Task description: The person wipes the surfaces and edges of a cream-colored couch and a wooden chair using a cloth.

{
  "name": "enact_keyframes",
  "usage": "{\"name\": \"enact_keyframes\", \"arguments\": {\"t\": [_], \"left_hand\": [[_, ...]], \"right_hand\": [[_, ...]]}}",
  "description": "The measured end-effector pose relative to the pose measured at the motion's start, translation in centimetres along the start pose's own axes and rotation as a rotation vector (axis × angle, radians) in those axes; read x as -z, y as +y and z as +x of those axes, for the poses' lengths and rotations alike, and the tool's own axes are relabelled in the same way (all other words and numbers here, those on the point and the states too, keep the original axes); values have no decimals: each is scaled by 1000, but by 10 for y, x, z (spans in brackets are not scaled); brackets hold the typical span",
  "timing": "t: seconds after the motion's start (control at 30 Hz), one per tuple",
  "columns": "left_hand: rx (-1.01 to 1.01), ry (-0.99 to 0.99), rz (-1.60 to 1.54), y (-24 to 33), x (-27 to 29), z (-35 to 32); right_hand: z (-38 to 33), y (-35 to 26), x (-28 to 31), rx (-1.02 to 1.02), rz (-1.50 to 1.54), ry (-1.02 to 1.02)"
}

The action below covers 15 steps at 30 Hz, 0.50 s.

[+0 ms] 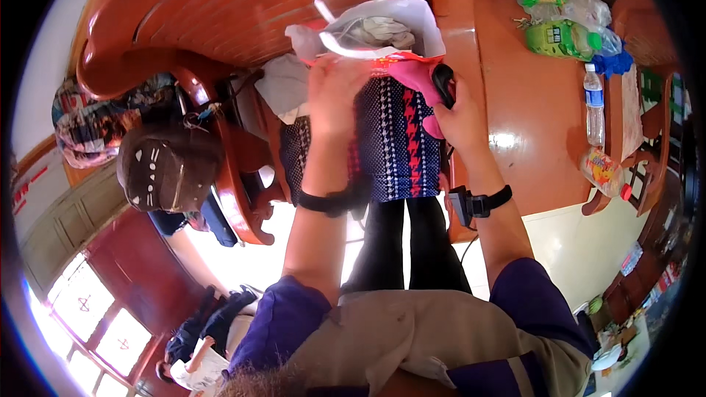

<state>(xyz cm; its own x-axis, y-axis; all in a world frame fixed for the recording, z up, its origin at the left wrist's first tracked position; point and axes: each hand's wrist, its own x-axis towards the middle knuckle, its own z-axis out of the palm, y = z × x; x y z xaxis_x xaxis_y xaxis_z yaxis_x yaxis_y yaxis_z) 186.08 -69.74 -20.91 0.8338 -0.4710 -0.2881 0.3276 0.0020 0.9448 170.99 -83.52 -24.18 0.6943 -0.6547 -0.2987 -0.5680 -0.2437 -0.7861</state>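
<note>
A white carrier bag with red print (429,18) stands upright at the far middle, its mouth up and one white handle raised. Crumpled pale stuff (384,31) shows inside it. My left hand (332,95) is smeared by motion over the bag's near side, and its fingers cannot be made out. Closed around a pink thing with a black curved handle (443,82) is my right hand (463,117), at the bag's near right corner; what kind of thing it is stays unclear. Below both hands lies black, white and red patterned cloth (393,140).
A red-brown wooden bench (243,0) curves behind the bag. On the wooden table (507,88) to the right are a green bottle (555,38), a clear water bottle (594,106) and several wrappers. A dark bag with a cat design (165,169) hangs at left. Another person (202,367) is lower left.
</note>
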Motion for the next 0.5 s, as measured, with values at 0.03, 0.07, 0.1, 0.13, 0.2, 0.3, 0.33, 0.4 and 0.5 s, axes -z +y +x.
{"name": "enact_keyframes", "arguments": {"t": [0.03,0.07,0.1,0.13,0.2,0.3,0.33,0.4,0.5], "left_hand": [[117,79,-177,-2,1,-9],[151,117,-79,-15,9,-17],[95,77,89,-34,20,-24],[43,37,259,-57,34,-33],[75,128,474,-106,64,-51],[133,283,826,-161,107,-76],[140,348,961,-173,123,-82],[137,320,1036,-189,153,-87],[26,312,1301,-229,205,-72]], "right_hand": [[-4,-2,-3,-17,-4,-16],[-7,-5,-7,-33,-8,-33],[-11,-7,-12,-22,-15,-50],[-14,-8,-19,-19,-40,-34],[-17,0,-39,-4,-72,-35],[-24,40,-87,-59,21,-57],[-25,50,-103,-112,84,-82],[-30,87,-136,-273,53,-153],[-40,165,-177,-490,-17,-236]]}}
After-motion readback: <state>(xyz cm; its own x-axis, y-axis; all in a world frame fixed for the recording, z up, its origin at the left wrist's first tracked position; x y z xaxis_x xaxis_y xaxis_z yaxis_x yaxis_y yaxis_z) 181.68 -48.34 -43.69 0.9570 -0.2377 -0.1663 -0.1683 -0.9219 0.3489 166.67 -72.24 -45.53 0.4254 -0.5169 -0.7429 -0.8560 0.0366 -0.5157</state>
